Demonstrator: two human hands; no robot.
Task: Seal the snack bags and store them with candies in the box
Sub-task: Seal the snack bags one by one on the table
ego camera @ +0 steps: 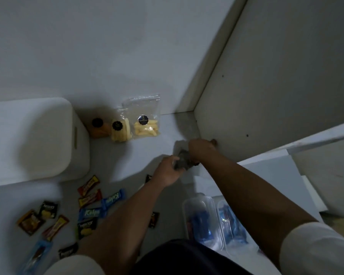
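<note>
My left hand (pixel 168 171) and my right hand (pixel 201 148) both grip a small clear snack bag with dark contents (pixel 182 160) over the white surface. Three more snack bags lean against the wall: one with pale sticks (pixel 145 120), a second with pale sticks (pixel 120 129), and an orange one (pixel 98 128). Several wrapped candies lie at the lower left, among them a blue one (pixel 112 199) and a red-brown one (pixel 88 185). A white box with a lid (pixel 32 139) stands at the left.
A clear plastic container with blue items (pixel 213 221) lies near my right forearm. A white cabinet panel (pixel 276 86) rises at the right, with a white board edge (pixel 316 139) jutting in. A candy wrapper (pixel 154 219) lies by my left forearm.
</note>
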